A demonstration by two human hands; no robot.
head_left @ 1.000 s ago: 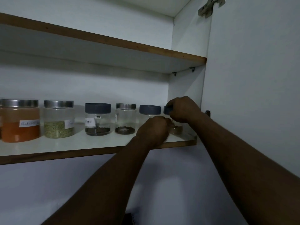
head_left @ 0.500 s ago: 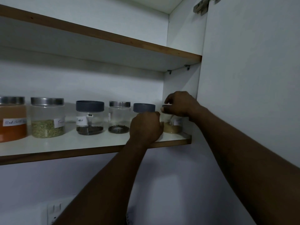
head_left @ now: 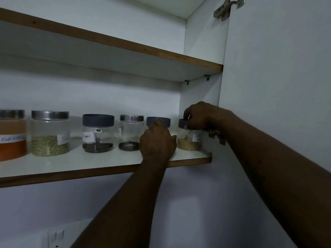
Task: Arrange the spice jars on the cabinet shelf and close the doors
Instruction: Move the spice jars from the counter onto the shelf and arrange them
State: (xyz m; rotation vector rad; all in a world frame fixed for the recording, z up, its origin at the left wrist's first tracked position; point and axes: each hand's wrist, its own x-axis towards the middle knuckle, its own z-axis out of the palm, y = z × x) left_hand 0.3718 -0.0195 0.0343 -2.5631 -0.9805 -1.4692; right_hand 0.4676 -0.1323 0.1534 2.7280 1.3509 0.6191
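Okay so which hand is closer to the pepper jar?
Left. The left hand holds a blue-lidded jar two places right of the pepper jar; the right hand grips the end jar, farther right.

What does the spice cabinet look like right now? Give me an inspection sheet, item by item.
Surface: white wood-edged lower shelf.
Job's things: six jars in a row: orange-powder jar, green-seed jar, pepper jar, small metal-lidded jar, half-hidden jar, tan-powder jar rightmost; cabinet door open.
Clutter: nothing seen.
Grippers: left hand grips the half-hidden jar; right hand pinches the tan-powder jar's lid.
Cables: nothing seen.
Surroundings: upper shelf, door hinge, wall switch plate below.
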